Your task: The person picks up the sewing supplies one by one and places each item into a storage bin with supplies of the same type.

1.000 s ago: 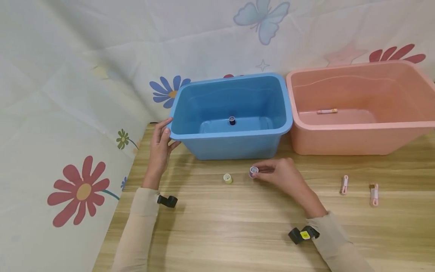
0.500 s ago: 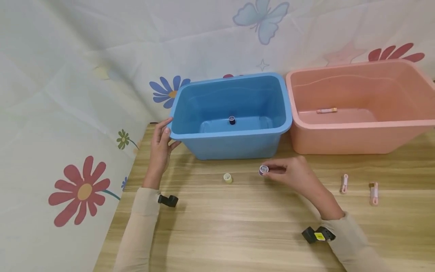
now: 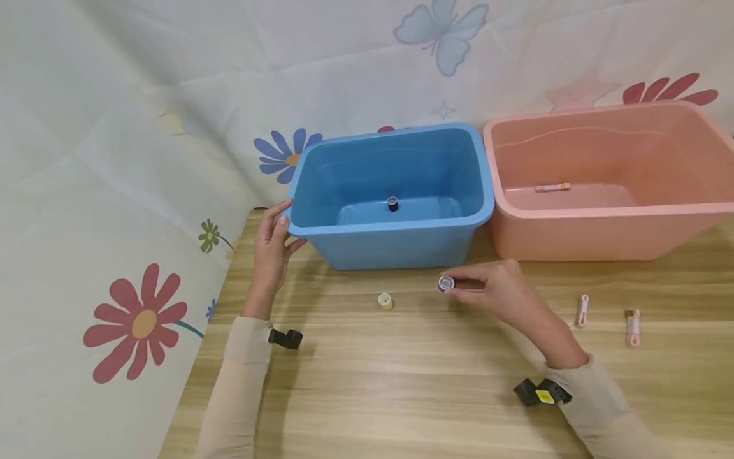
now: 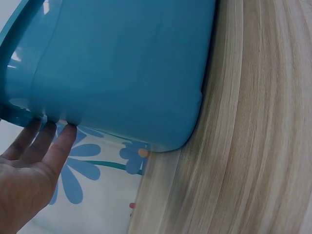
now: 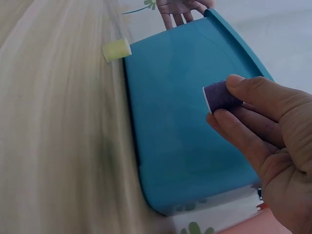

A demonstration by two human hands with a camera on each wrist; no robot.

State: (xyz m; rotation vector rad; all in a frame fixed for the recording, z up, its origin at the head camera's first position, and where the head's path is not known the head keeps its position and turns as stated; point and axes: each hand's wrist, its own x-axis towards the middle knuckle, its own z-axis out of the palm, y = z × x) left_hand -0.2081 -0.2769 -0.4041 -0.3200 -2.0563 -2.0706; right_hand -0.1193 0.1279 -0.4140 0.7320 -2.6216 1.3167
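In the head view my right hand [image 3: 501, 293] pinches a purple thread spool [image 3: 445, 284] between thumb and fingers, held in front of the blue bin [image 3: 395, 248]. Its purple winding and white end show in the right wrist view. My left hand [image 3: 271, 258] rests at the bin's left front corner. In the left wrist view its extended fingers [image 4: 61, 148] touch the bin just under the rim. A pale yellow spool [image 3: 385, 301] stands on the table to the left of the purple one. One dark spool [image 3: 392, 204] is upright inside the blue bin.
A pink bin [image 3: 579, 236] stands right beside the blue one, with a small pink bundle [image 3: 553, 187] on its floor. Two more banded pink bundles, one [image 3: 582, 311] left of the other [image 3: 633, 327], lie on the wooden table [image 3: 401, 395]. Behind hangs a flower-printed cloth [image 3: 355, 70].
My right hand has shifted slightly to the right with the purple spool, then a little toward the bin. The left hand stays at the blue bin's corner.
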